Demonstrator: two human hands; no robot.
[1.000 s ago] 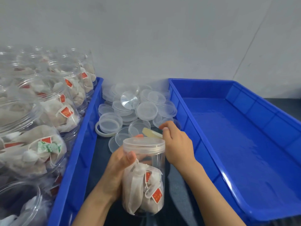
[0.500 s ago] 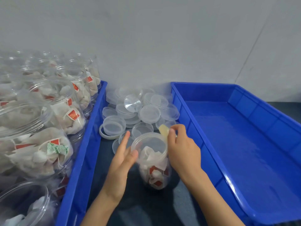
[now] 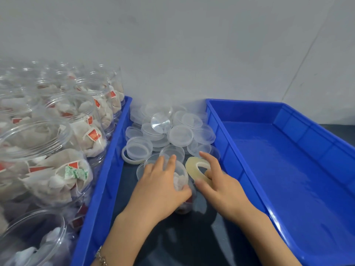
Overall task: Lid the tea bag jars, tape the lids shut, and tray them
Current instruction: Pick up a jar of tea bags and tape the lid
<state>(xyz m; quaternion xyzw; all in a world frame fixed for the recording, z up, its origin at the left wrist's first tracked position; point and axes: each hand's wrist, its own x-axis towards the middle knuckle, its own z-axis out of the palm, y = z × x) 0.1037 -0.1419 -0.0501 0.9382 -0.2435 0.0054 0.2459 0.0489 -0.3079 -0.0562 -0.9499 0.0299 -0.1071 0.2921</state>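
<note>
A clear lidded jar (image 3: 181,184) of tea bags stands on the dark table between two blue trays. My left hand (image 3: 161,187) lies over its lid, fingers spread across the top and thumb against its side. My right hand (image 3: 219,184) holds a yellowish roll of clear tape (image 3: 194,167) just right of the jar's lid, with fingers through and around the ring. Much of the jar is hidden under my left hand.
The blue tray on the left (image 3: 107,169) is packed with several open jars of tea bags (image 3: 57,169). A heap of clear lids (image 3: 169,131) and a second tape ring (image 3: 124,156) lie behind the jar. The blue tray on the right (image 3: 217,120) holds nothing.
The jar went from held up to standing on the table. My left hand moved from its side onto the lid. My right hand brought the tape roll up beside the lid.
</note>
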